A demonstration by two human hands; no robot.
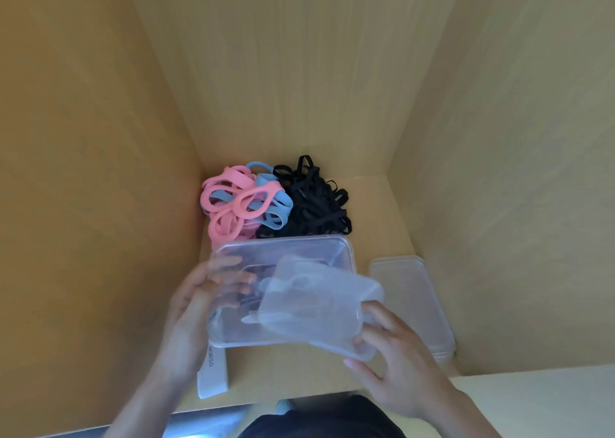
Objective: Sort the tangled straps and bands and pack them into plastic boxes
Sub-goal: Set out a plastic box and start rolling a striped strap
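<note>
- Straps and bands lie in one tangled heap at the desk's [376, 211] far left corner: pink rubber loop bands [229, 204] against the left wall, light blue rubber bands [279, 204] in the middle, thin black elastic straps [316, 201] on the right
- The clear rectangular plastic box [299, 244] sits just in front of the heap, toward the desk's near left; what is inside is too blurred to tell
- The left hand [196, 307] grips the box by its left wall, fingers curled over the rim and showing through the plastic
- The right hand [396, 354] pinches the translucent plastic lid [316, 304] at its near right corner, holding it tilted over the box's right half
- A second clear plastic piece [412, 297], lid or shallow box I cannot tell, lies flat along the desk's right edge, apart from the box
- A white fabric band printed MINISO [213, 374] pokes out from under the box's near left corner toward the front edge
</note>
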